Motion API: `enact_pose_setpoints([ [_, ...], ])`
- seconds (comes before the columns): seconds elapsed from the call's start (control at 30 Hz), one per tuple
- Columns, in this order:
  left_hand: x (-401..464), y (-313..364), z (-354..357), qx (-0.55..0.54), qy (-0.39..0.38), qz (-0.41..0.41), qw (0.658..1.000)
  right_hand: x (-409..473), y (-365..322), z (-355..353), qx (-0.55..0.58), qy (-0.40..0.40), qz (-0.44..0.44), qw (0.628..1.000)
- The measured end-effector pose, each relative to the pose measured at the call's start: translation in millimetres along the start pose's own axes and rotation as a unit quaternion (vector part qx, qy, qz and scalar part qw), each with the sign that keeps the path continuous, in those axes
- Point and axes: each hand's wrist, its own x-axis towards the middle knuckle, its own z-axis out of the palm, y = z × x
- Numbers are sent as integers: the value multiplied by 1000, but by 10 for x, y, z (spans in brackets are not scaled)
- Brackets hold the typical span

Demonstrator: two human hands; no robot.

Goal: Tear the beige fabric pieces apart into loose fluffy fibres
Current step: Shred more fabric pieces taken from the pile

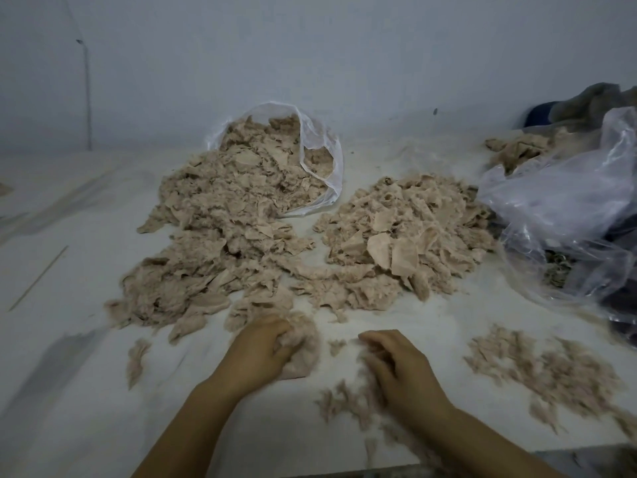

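Beige fabric pieces lie in two heaps on the white table: a large left heap spilling out of a clear plastic bag, and a right heap. My left hand is shut on a fluffy beige clump near the table's front. Beside it, my right hand rests palm down with curled fingers on thin loose fibres; whether it grips them is unclear. A low pile of torn fluffy fibres lies at the right front.
A crumpled clear plastic bag with dark cloth covers the right side. More beige scraps lie behind it. A thin wooden stick lies at the left. A wall stands behind the table; the table's front edge runs below my arms.
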Motion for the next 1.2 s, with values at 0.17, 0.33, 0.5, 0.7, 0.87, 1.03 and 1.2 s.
enact_pose_setpoints([
  [0.17,78,132,-54,-166,43,-95,981,530,-148,47,-24,5,-6,1000],
  [0.33,213,244,-72,-206,32,-93,974,929,-187,166,-159,-25,21,987],
  [0.5,260,200,-21,-176,18,-105,979,923,-104,75,71,39,50,995],
  [0.7,312,215,-95,-108,-170,-83,976,887,-81,117,-88,-101,-53,990],
  [0.87,421,161,-153,-208,-73,-95,971,811,-94,193,-1,-133,-103,986],
  [1.03,556,119,65,-18,-109,-51,993,971,-3,84,165,-56,71,982],
  [1.2,572,29,70,-159,-29,-125,979,1156,-28,60,154,-47,104,981],
])
